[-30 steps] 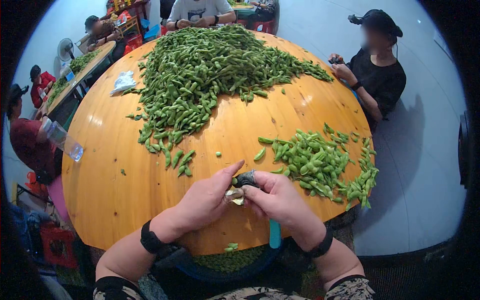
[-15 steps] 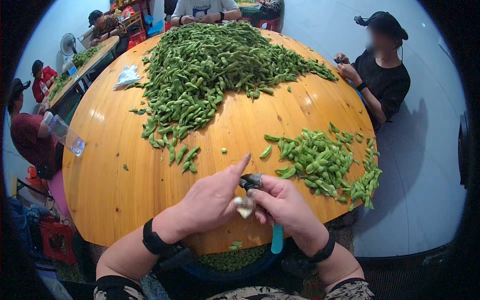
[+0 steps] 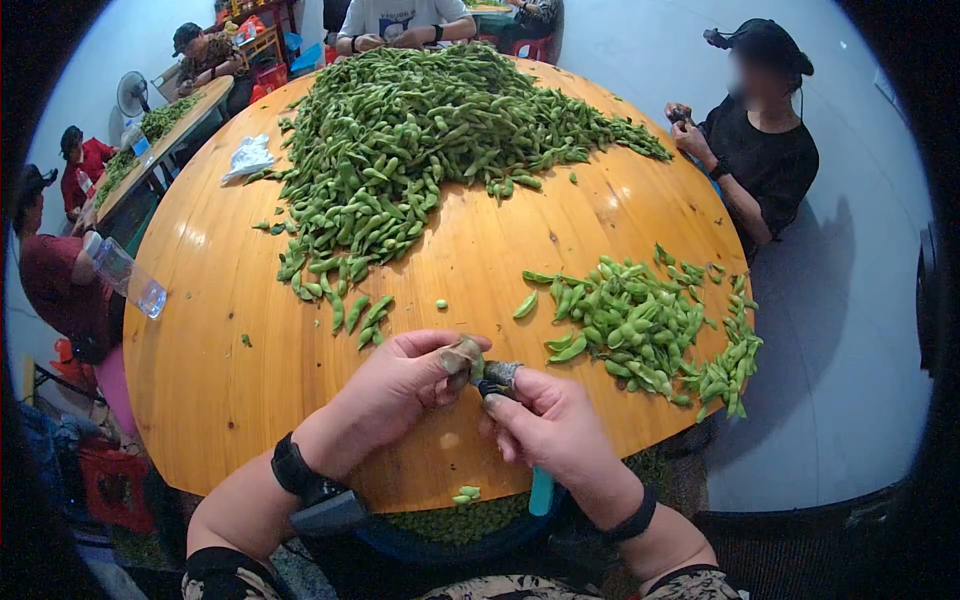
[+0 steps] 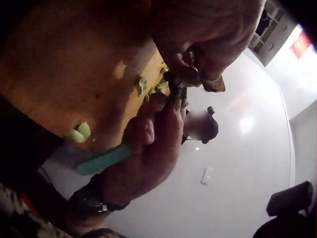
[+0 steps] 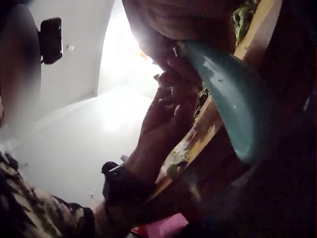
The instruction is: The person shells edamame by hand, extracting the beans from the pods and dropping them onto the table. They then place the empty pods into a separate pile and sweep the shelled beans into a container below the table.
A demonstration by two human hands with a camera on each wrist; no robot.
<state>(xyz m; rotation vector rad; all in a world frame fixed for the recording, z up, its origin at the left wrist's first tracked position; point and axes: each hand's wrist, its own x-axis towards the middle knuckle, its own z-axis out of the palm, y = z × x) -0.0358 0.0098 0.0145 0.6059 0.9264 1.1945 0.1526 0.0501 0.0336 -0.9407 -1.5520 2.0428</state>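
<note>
My left hand pinches a small pale brownish piece at its fingertips, over the table's near side; what it is I cannot tell. Right against it is my right hand, curled round a tool whose teal handle sticks out below the palm. Its working end is hidden among the fingers. A grey and black wrap covers a right fingertip. In the right wrist view the smooth, rounded handle shows large. Beyond the hands lie a smaller heap of green soybean pods and one loose bean.
A large mound of pods covers the far side of the round wooden table. Two green beans lie at the near edge, above a blue tub of beans. A bottle and a person are at the sides.
The left index finger pointed forward before; now the left fingers are bent in. The pale piece between the hands has come up and forward to the left fingertips. The right hand stays close by.
</note>
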